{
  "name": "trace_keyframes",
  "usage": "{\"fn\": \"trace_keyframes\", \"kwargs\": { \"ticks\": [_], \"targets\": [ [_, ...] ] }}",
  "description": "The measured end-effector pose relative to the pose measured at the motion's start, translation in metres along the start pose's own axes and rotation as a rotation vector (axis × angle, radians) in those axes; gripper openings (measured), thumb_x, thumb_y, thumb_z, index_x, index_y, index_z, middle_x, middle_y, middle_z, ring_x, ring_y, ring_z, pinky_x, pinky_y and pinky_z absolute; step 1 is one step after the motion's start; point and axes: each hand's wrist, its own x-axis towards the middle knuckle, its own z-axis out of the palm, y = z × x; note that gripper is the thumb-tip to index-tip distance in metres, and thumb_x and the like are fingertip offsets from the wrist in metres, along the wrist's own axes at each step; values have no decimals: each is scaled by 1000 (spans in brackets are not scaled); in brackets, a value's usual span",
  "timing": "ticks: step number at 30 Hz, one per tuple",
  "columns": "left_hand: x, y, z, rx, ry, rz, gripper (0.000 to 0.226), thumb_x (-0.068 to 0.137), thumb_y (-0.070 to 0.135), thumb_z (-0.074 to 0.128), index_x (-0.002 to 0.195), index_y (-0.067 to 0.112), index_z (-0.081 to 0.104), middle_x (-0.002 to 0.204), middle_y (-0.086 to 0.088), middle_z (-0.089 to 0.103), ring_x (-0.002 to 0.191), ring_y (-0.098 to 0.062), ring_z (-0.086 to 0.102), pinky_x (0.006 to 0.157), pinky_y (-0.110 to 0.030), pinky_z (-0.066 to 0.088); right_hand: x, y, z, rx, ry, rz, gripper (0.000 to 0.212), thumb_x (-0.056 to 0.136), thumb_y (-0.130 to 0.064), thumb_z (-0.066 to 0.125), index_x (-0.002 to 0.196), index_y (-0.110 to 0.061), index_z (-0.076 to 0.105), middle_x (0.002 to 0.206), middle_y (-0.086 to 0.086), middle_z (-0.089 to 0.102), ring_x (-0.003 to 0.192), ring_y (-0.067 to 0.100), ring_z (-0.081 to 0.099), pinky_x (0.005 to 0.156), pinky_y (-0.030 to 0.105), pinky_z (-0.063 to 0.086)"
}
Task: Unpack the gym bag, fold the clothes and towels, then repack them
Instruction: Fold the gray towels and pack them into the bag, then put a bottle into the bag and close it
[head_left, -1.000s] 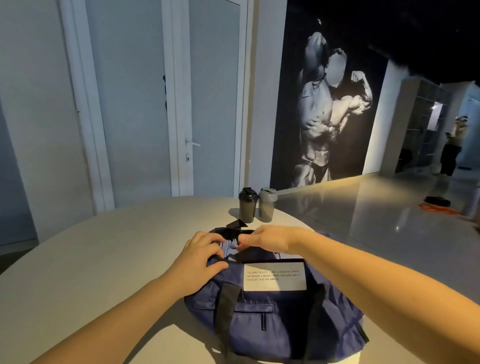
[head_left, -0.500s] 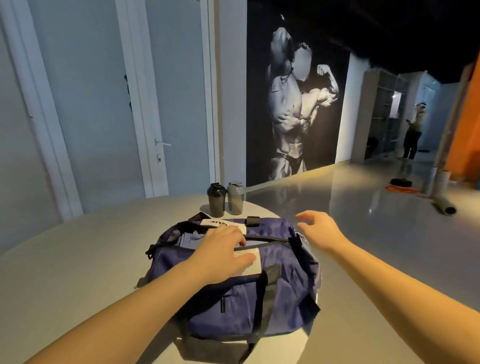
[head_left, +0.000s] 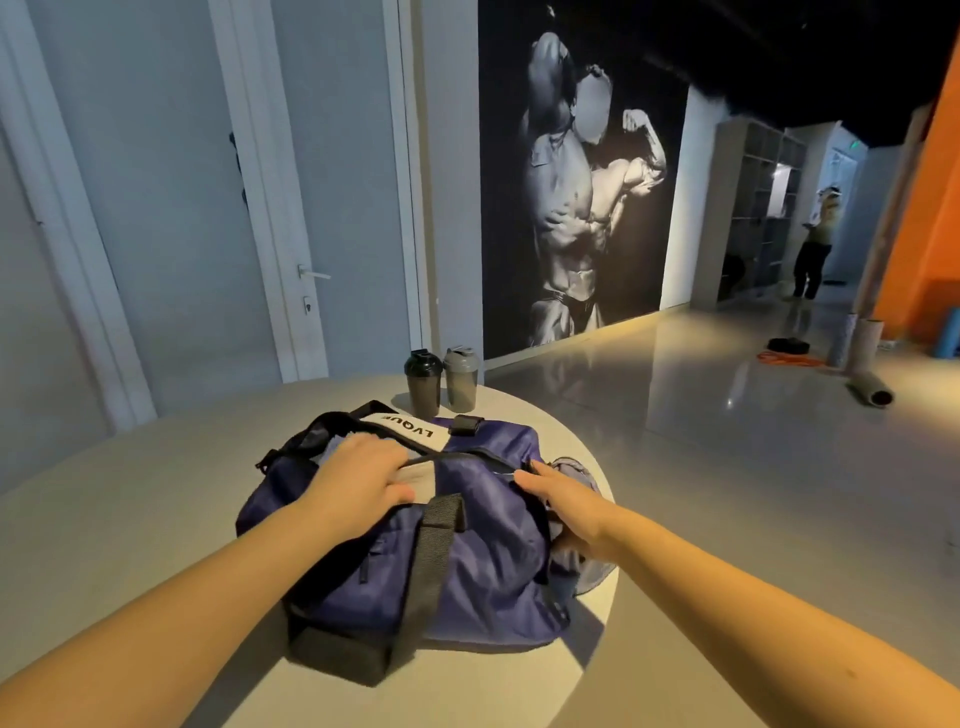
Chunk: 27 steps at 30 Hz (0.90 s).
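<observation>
Head view: navy bag (head_left: 467, 545) lies on the round table (head_left: 156, 499) near its right edge, top zip partly open at the left end, with a black shaker (head_left: 423, 382) and a grey shaker (head_left: 461, 379) standing just behind it. Left hand (head_left: 358, 478) rests on the bag's top at the opening, fingers lightly bent and spread, gripping nothing visible. Right hand (head_left: 566, 506) lies against the bag's right end, fingers near-straight toward the zip's end; cannot tell whether they pinch anything.

Left hand (head_left: 358, 483): lay palm down, fingers loosely spread, atop navy fabric gym bag (head_left: 483, 551). Right hand (head_left: 563, 506): fingers extended, touched bag's right end. Both forearms bare, stretched forward, converging.
</observation>
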Motion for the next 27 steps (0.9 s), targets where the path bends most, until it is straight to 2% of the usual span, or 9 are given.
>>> {"fn": "trace_keyframes", "kwargs": {
  "ticks": [3,7,10,13,15,17,20,23,27],
  "targets": [
    [-13,-25,-2,136,48,-132,42,85,56,67,118,30,64,127,9,60,126,-19,46,107,-40,30,1,1,30,22,-56,30,81,94,-52,64,159,-38,18,164,0,27,142,36,38,102,56,46],
    [-46,-46,1,73,156,-401,65,86,42,73,144,21,49,149,-3,43,134,-28,38,108,-46,36,3,-6,85,103,-74,19,82,91,-42,69,156,-41,18,160,-2,32,130,33,47,90,56,57],
    [-77,-50,5,-198,275,-595,59,91,23,70,143,17,42,145,-7,35,129,-32,45,100,-47,47,4,-10,130,151,-56,8,87,85,-39,70,155,-40,18,157,1,36,124,33,52,83,56,59],
    [-109,-45,10,-480,447,-696,39,95,11,60,130,17,44,134,-4,37,105,-29,59,79,-39,51,2,-13,172,238,-75,12,89,84,-33,67,156,-35,16,154,7,38,114,33,57,67,48,62],
    [-127,-41,14,-549,494,-670,37,94,12,61,127,16,45,134,-3,38,107,-29,58,83,-40,50,-2,-15,194,265,-120,2,84,88,-27,65,155,-31,16,151,9,39,110,32,59,63,44,61],
    [-140,-38,22,-477,398,-643,50,92,30,68,134,15,44,144,-5,35,129,-29,44,103,-45,44,-5,-18,206,228,-183,-9,82,88,-25,65,154,-28,18,153,8,36,115,31,56,69,47,62],
    [-146,-42,34,-157,206,-682,78,85,62,66,146,20,40,160,-7,26,150,-30,18,122,-52,16,-11,-25,204,96,-233,10,72,93,-20,64,153,-23,24,159,6,28,128,34,42,84,53,59],
    [-147,-46,31,-10,208,-661,77,82,59,72,143,20,46,160,-10,30,151,-32,18,124,-56,11,-20,-36,187,10,-295,19,36,98,-14,61,129,-16,43,145,5,39,142,38,32,97,58,53],
    [-134,-32,14,-62,299,-613,77,79,46,79,142,16,46,158,-11,32,146,-34,27,122,-55,19,-24,-49,155,-90,-231,-44,32,96,-8,64,125,-10,49,131,9,52,131,35,47,94,55,56]
  ]
}}
